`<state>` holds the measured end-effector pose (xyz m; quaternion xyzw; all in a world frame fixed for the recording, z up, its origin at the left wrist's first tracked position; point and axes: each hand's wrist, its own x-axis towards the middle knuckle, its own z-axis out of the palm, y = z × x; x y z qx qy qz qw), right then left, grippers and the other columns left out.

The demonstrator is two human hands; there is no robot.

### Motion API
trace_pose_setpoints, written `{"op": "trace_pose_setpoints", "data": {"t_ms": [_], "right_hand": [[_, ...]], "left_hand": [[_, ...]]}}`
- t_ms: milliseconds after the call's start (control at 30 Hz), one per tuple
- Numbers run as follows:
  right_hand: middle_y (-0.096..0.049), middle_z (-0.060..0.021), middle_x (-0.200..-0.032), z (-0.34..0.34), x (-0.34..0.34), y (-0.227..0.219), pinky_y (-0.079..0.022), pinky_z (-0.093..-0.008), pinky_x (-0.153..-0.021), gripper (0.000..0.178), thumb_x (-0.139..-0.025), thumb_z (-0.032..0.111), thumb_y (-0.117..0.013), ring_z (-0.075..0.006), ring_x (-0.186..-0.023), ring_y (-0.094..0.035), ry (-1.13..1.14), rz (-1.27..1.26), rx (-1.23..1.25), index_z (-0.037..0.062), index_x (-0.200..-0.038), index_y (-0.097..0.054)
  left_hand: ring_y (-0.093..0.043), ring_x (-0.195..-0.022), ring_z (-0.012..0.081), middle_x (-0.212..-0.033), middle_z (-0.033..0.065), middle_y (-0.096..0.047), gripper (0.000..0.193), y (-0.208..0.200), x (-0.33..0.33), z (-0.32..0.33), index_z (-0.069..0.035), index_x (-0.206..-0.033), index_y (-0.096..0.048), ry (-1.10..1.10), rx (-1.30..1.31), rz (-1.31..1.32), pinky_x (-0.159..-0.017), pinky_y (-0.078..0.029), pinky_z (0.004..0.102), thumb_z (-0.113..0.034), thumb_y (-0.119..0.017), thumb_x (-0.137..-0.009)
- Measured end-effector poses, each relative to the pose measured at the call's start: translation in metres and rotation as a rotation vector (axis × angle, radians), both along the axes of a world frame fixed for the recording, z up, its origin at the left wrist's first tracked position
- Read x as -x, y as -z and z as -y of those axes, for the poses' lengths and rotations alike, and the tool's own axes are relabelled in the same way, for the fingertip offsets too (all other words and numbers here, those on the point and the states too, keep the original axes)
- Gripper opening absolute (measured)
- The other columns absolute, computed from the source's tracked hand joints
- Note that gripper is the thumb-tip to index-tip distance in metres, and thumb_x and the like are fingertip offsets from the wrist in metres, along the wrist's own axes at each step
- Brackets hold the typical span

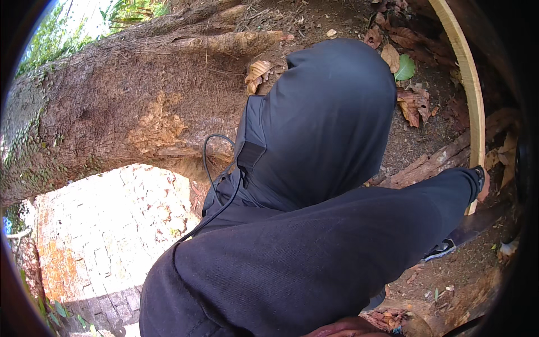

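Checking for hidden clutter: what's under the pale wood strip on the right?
Dry leaves and soil show left of the wood strip; whatever is directly beneath is covered. A hand is near its lower end.

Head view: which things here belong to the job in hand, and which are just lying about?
Likely the job:
- pale wooden strip
- co-worker's hand, at the strip's lower part

Just lying about:
- green leaf
- dry brown leaves on the soil
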<state>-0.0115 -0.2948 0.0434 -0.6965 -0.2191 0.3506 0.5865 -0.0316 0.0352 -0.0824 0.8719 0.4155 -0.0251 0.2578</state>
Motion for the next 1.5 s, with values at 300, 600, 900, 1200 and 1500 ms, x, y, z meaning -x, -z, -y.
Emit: {"op": "trace_pose_setpoints", "data": {"t_ms": [300,600,900,1200,1500], "right_hand": [[-0.042,-0.0016,-0.063,0.016,0.012,0.016,-0.039,-0.0306,-0.059,0.032,-0.102,0.009,-0.057,-0.0139,-0.058,-0.043,0.118,-0.144,-0.093,0.0093,-0.071,-0.048],[-0.052,-0.0026,-0.062,0.017,0.018,0.026,-0.04,-0.0296,-0.05,0.014,-0.093,-0.003,-0.068,-0.0119,-0.051,-0.049,0.158,-0.28,-0.258,-0.0018,-0.083,-0.059],[-0.062,-0.0019,-0.064,0.028,0.002,0.045,-0.045,-0.0338,-0.057,0.016,-0.089,0.009,-0.073,-0.0129,-0.058,-0.057,0.198,-0.084,-0.289,-0.0009,-0.078,-0.066],[-0.059,-0.0023,-0.063,0.026,0.006,0.024,-0.043,-0.0335,-0.057,0.017,-0.09,0.011,-0.073,-0.0121,-0.059,-0.055,0.19,-0.011,-0.258,-0.0011,-0.079,-0.069],[-0.059,0.0027,-0.064,0.02,-0.002,0.04,-0.041,-0.0292,-0.054,0.016,-0.091,0.008,-0.072,-0.0069,-0.057,-0.054,0.183,-0.127,-0.227,-0.001,-0.078,-0.068]], "left_hand": [[-0.07,-0.124,0.0328,-0.129,0.0032,-0.075,0.03,-0.04,0.03,0.023,-0.024,-0.127,-0.077,0.206,-0.144,-0.172,-0.097,-0.061,0.0533,-0.025,-0.061,-0.101],[-0.078,-0.1,0.0354,-0.107,0.0207,-0.079,0.042,-0.089,0.057,0.019,-0.004,-0.1,-0.082,0.315,-0.233,-0.455,-0.089,-0.064,0.0458,-0.033,-0.091,-0.072],[-0.076,-0.101,0.0377,-0.105,0.0199,-0.079,0.057,-0.088,0.037,0.041,-0.009,-0.108,-0.08,0.29,-0.358,-0.361,-0.091,-0.062,0.0471,-0.049,-0.09,-0.07],[-0.077,-0.103,0.0348,-0.108,0.0171,-0.08,0.053,-0.077,0.051,0.037,-0.015,-0.122,-0.078,0.322,-0.474,-0.364,-0.093,-0.062,0.0468,-0.042,-0.086,-0.078],[-0.075,-0.108,0.0362,-0.115,0.0179,-0.078,0.055,-0.083,0.045,0.034,-0.011,-0.124,-0.077,0.319,-0.301,-0.385,-0.098,-0.06,0.0464,-0.04,-0.085,-0.079]]}}
